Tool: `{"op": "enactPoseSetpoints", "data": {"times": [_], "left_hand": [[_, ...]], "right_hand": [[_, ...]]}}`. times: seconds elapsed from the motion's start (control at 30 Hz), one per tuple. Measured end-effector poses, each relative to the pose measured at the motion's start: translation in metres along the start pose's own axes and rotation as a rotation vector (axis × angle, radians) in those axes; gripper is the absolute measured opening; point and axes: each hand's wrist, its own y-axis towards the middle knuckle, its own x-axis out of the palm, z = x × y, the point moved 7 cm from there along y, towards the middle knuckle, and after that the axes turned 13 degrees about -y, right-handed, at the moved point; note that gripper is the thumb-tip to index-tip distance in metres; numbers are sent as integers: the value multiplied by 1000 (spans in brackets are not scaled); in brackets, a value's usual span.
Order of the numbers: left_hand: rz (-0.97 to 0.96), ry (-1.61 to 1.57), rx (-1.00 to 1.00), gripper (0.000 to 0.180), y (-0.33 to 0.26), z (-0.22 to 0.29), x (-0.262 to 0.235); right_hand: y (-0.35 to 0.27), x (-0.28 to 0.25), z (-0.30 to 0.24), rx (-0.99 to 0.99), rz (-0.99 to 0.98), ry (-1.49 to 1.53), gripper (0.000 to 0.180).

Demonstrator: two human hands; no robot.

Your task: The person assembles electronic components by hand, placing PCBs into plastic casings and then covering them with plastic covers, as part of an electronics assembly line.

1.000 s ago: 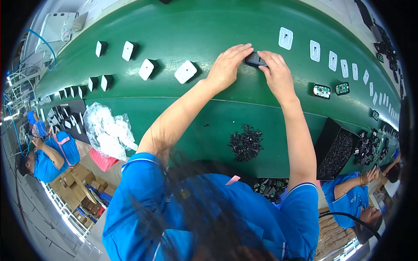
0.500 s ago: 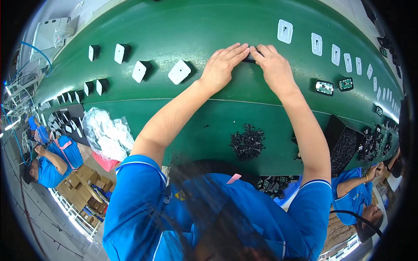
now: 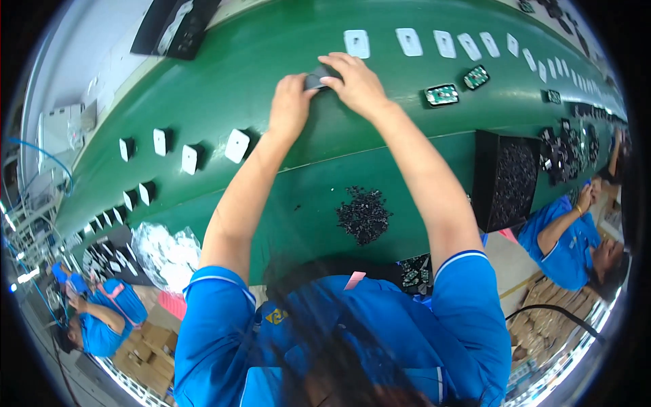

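Observation:
My left hand (image 3: 290,107) and my right hand (image 3: 355,85) meet over the far part of the green bench. Between them is a small dark housing (image 3: 315,79) with a smooth grey-black face. The left fingers and thumb close on its left side, while the right thumb and fingers hold its right side. Fingers cover much of its edge. Just beyond the right hand lies a white rectangular cover (image 3: 357,44) with a small dark spot on it. To the right rest two black housings with green circuit boards, one (image 3: 442,95) nearer and one (image 3: 477,77) farther.
White-faced black housings (image 3: 237,146) stand at left. More white covers (image 3: 409,42) run along the far right. A pile of small black parts (image 3: 364,215) lies nearer me; a black box (image 3: 495,180) of such parts stands right. Clear plastic bags (image 3: 166,251) lie left. Co-workers sit on both sides.
My hands lay flat, pressing over the dark housing; now their fingers grip its sides and more of its face shows. The whole view has turned, shifting the bench items across it.

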Motion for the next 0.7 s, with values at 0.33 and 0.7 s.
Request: {"op": "enactPoseSetpoints", "data": {"times": [0.33,0.7], "left_hand": [[-303,-520,-853,42,-15,-80,-40],[-51,-68,-104,46,-7,20,-55]], "right_hand": [[-173,-90,-40,227,304,440,20],[-444,-114,-20,866,665,352,17]]}}
